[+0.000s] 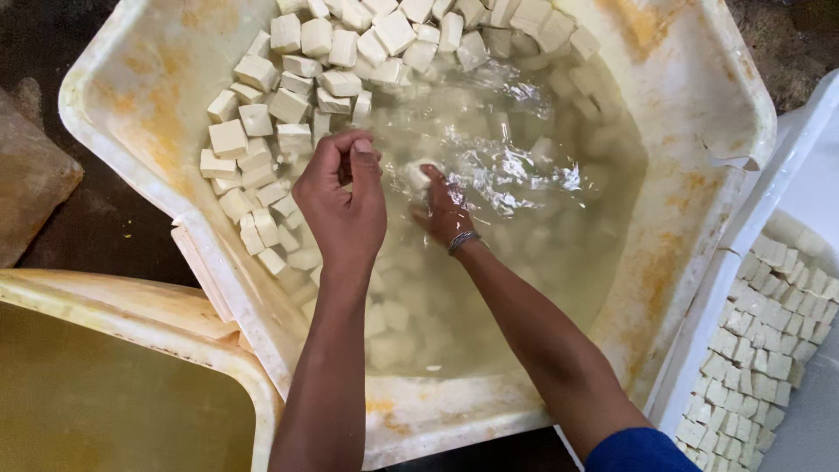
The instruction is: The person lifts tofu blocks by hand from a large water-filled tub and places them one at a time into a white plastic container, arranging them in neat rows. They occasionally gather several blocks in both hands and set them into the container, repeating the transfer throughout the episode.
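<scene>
Reaching into white plastic tub (699, 105) of cloudy water: my right hand (444, 212), submerged, fingers closed round tofu cube (419, 174); my left hand (343, 201) above surface, fingers curled, holding nothing visible. More cubes (288, 87) heaped at far left.

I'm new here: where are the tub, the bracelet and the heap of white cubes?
tub (699, 79), head view, stained inner wall.
bracelet (462, 240), head view, band on the right wrist.
heap of white cubes (288, 105), head view, a dry cube.

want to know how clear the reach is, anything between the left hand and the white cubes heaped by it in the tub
Nothing visible. The left hand hovers above the water, beside the heap of white cubes in the tub, with open air between. The right hand is in the water, off to the other side.
</scene>
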`<state>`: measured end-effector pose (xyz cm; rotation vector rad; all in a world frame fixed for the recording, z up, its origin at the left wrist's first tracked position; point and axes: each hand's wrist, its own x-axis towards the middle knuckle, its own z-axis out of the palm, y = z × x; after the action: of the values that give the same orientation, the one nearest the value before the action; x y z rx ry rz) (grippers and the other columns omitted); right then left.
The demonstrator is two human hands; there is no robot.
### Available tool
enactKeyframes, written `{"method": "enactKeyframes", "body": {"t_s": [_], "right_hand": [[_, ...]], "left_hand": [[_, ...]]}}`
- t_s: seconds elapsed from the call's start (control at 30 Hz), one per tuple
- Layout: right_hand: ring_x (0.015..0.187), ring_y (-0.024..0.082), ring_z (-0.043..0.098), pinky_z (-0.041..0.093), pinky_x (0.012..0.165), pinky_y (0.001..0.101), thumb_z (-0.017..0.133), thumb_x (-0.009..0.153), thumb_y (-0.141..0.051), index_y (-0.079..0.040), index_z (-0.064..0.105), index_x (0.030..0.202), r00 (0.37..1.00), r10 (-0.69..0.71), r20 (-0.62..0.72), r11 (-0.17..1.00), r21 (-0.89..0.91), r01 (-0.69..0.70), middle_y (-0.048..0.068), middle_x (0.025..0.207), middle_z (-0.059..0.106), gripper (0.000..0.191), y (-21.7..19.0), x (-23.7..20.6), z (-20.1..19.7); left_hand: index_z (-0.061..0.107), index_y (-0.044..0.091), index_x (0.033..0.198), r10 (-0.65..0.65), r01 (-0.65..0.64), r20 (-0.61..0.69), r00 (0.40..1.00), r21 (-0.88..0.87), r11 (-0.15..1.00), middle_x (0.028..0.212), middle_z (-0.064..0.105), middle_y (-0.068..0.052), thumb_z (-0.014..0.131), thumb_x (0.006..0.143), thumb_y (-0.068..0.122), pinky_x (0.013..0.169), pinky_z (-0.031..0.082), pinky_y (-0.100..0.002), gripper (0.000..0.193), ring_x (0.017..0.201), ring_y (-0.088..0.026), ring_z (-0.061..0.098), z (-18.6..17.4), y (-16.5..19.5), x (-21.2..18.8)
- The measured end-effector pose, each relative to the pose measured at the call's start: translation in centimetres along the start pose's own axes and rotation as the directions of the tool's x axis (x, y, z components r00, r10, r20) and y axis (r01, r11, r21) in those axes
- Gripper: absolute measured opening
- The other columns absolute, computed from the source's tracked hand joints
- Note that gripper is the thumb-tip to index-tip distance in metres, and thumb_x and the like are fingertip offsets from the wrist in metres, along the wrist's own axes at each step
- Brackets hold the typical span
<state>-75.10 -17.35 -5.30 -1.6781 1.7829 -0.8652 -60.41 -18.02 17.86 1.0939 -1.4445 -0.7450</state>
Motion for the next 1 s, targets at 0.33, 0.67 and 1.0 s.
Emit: {"method": "enactKeyframes", "body": {"t_s": [0.33, 0.67, 1.0], "right_hand": [[0.116, 0.042, 0.059, 0.060, 0.094, 0.0465, 0.088, 0.074, -0.039, -0.022, 0.025, 0.153, 0.982, 0.030, 0.187, -0.256, 0.951, -0.173, 0.008, 0.148, 0.040, 0.103, -5.9, -2.4, -16.9], [0.136, 0.025, 0.053, 0.059, 0.109, 0.0398, 0.092, 0.098, -0.010, -0.017, 0.026, 0.155, 0.814, -0.231, -0.534, 0.930, 0.123, 0.345, 0.011, 0.154, 0.034, 0.088, 12.2, -21.8, -44.1], [0.093, 0.036, 0.071, 0.063, 0.081, 0.0455, 0.084, 0.085, -0.015, -0.010, 0.039, 0.140, 0.940, 0.021, -0.341, 0.964, -0.243, -0.110, 0.023, 0.115, 0.066, 0.070, 36.6, -17.5, -38.1]], "left_hand": [[0.071, 0.000, 0.109, 0.140, -0.164, 0.137, 0.981, 0.182, 0.970, 0.086, 0.071, -0.007, 0.063, 0.111, 0.009, 0.069, 0.051, -0.026, 0.012, 0.074, -0.010, 0.064, 0.0, -1.1, -2.2], [0.072, 0.000, 0.111, 0.275, -0.535, 0.583, 0.764, 0.335, 0.776, 0.097, 0.072, -0.014, 0.069, 0.114, 0.010, 0.077, 0.055, -0.030, 0.011, 0.085, -0.022, 0.071, 3.4, 3.4, -10.5], [0.073, -0.002, 0.107, 0.163, -0.646, 0.698, 0.698, 0.515, 0.563, 0.095, 0.073, -0.016, 0.068, 0.109, 0.015, 0.084, 0.060, -0.031, 0.018, 0.093, -0.024, 0.076, 5.2, 2.4, -10.6]]}}
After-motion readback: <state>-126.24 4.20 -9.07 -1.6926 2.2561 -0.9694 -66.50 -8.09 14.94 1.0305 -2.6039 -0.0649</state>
